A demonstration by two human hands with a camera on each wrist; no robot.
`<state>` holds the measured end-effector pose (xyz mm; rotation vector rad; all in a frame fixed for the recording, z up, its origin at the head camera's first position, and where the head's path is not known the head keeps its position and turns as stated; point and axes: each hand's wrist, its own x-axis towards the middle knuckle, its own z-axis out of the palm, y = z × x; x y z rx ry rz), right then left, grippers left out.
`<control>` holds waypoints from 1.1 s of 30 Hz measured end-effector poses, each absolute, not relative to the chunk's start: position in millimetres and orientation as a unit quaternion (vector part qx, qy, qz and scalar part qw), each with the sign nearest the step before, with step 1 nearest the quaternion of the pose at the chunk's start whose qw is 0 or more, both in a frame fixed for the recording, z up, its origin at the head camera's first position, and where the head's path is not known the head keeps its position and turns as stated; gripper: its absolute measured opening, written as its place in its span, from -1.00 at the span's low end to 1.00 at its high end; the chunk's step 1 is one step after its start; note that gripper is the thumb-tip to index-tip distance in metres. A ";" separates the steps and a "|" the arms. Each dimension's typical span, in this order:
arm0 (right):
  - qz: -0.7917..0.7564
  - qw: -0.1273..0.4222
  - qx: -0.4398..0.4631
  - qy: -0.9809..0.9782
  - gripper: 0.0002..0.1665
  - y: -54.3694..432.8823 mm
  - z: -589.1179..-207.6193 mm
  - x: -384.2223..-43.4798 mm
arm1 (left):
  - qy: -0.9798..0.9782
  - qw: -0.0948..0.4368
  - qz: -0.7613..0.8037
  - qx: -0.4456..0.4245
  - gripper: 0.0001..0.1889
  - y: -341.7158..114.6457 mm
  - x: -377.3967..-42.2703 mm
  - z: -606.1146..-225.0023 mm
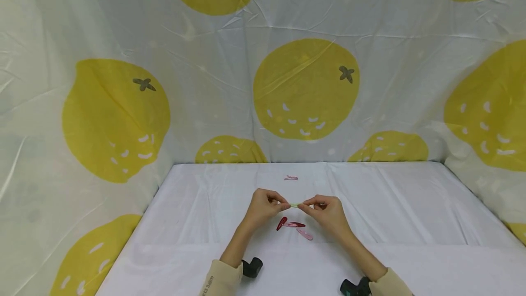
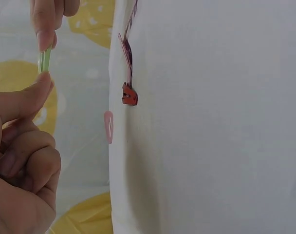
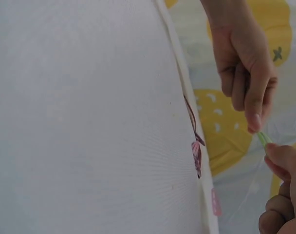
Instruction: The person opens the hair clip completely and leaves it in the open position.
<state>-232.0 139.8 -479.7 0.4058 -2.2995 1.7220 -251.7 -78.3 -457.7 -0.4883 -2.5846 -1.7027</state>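
Observation:
A small light-green snap hair clip point(image 1: 294, 205) is held in the air above the table, stretched between both hands. My left hand point(image 1: 265, 204) pinches one end between thumb and forefinger, and my right hand point(image 1: 326, 213) pinches the other end. In the left wrist view the green clip point(image 2: 44, 61) stands between the two sets of fingertips, its middle uncovered. Below the hands lie a red hair clip point(image 1: 281, 223), a dark red and pink one point(image 1: 297, 224) touching or close to it, and a pink one point(image 1: 305, 234).
Farther back on the white-covered table point(image 1: 205, 204) lies another pink clip point(image 1: 291, 178), seemingly sprung apart. A curtain point(image 1: 213, 95) printed with yellow lemons closes off the back and sides. Black wrist devices point(image 1: 252, 267) sit at both sleeves.

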 end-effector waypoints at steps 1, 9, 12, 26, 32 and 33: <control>0.587 0.128 0.145 -0.786 -0.91 139.5 -480.0 -231.7 | -0.826 0.009 -0.540 -0.158 -0.92 -77.6 -251.3 -457.8; 0.574 0.185 0.185 -0.776 -0.92 137.0 -486.1 -230.5 | -0.828 0.031 -0.536 -0.160 -0.93 -73.1 -247.7 -455.9; 0.570 0.197 0.191 -0.774 -0.91 135.1 -483.4 -227.8 | -0.829 0.034 -0.535 -0.160 -0.93 -71.9 -247.2 -455.8; 0.590 0.198 0.176 -0.763 -0.90 128.4 -470.0 -218.0 | -0.833 0.051 -0.525 -0.168 -0.93 -70.2 -247.4 -458.5; 0.586 0.203 0.176 -0.764 -0.90 133.8 -485.7 -227.7 | -0.830 0.056 -0.528 -0.169 -0.92 -68.3 -246.4 -456.3; 0.586 0.204 0.175 -0.764 -0.89 134.3 -486.7 -228.4 | -0.830 0.058 -0.528 -0.170 -0.92 -67.9 -246.2 -455.8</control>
